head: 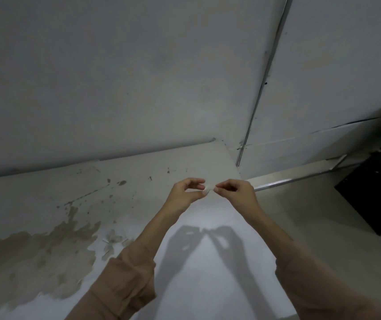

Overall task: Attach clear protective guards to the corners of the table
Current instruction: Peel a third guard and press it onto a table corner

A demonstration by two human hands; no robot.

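Both hands up over the table (138, 172), meeting at 1 small pale piece, which I take to be a clear corner guard (206, 189).

Left hand (186, 192): thumb and fingertips curled in, pinching the guard's left side. Right hand (236, 192): thumb and forefinger pinched on its right edge. Can't tell if that's the guard body or a backing film.

Key relation: the far-right corner (220, 142) of the table lies ahead of the pinch and slightly right, well apart. The right hand is slightly nearer to it. My guess is peel first, then reach forward.

Hard to make out: the guard is tiny, see-through and half covered by fingertips, so shape, orientation and adhesive side are unreadable. Dim light. Brown stains (34, 257) on the tabletop, left.
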